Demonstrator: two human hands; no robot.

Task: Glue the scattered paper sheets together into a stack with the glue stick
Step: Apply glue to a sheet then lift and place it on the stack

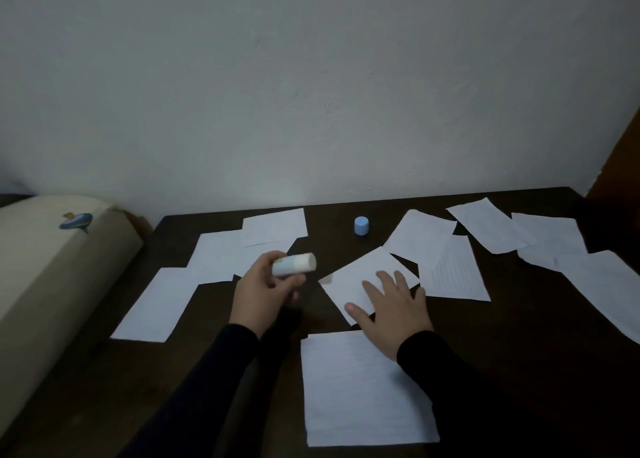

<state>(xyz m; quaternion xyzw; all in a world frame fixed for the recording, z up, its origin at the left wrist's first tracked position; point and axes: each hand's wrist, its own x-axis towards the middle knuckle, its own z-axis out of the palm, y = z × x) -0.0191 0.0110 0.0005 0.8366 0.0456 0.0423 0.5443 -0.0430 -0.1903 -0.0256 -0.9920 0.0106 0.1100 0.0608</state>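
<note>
My left hand [263, 287] grips an uncapped white glue stick [294, 264], held above the dark table with its open end pointing right. My right hand [391, 305] lies flat with spread fingers on a tilted white sheet [356, 274] in the middle of the table. A larger sheet [360, 388] lies just below it, near the front edge, partly under my right sleeve. Several more white sheets are scattered at the left [159, 305] and right [453, 270]. The glue stick's blue cap [361, 226] stands upright at the back.
The dark wooden table [536, 371] stands against a pale wall. A cream cushioned piece of furniture [52, 277] sits along the table's left side, with a small blue object [77, 222] on it. Bare tabletop shows at the front right.
</note>
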